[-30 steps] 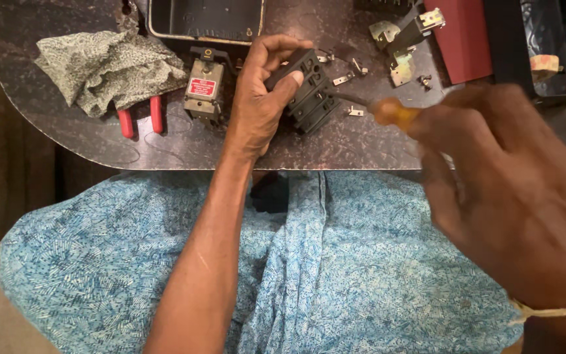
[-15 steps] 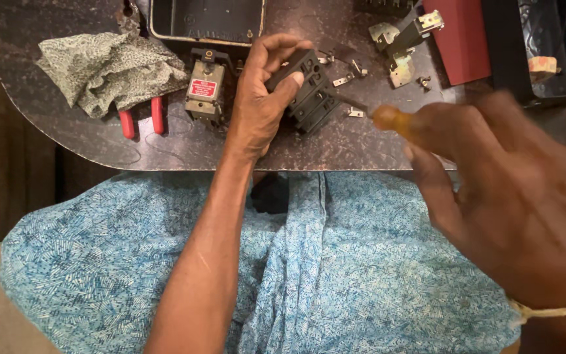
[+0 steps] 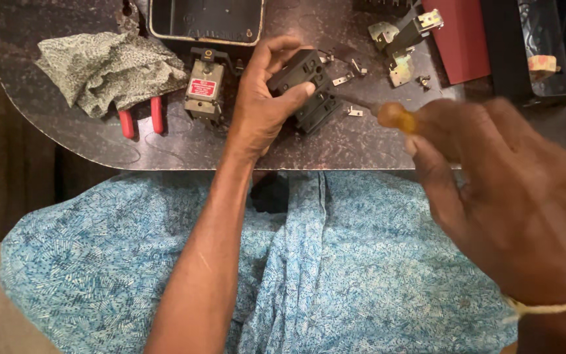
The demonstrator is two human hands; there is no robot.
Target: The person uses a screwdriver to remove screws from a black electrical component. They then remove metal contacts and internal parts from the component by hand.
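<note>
The left hand [image 3: 260, 108] had stayed where it was a moment before, its grip closed around the black switch block [image 3: 306, 88] on the dark tabletop [image 3: 361, 141]. The right hand [image 3: 512, 196] had moved a little closer in. Its grip was wrapped tight on a screwdriver [image 3: 396, 118] with an orange handle, and the thin metal tip now pointed at the block's right side. It looked like the tool was lining up with the block, but the tip was too blurry to tell if it touched.

Small loose metal bits [image 3: 350, 111] lay just beside the block, right under the tool's path. A tan box part with a red label [image 3: 204, 92] sat near the left hand. Farther left lay a crumpled cloth [image 3: 109, 69] over red-handled pliers [image 3: 140, 121]. A black tray [image 3: 206, 21] sat behind, and a red box [image 3: 461, 39] with metal brackets [image 3: 401, 39] sat at the back right.
</note>
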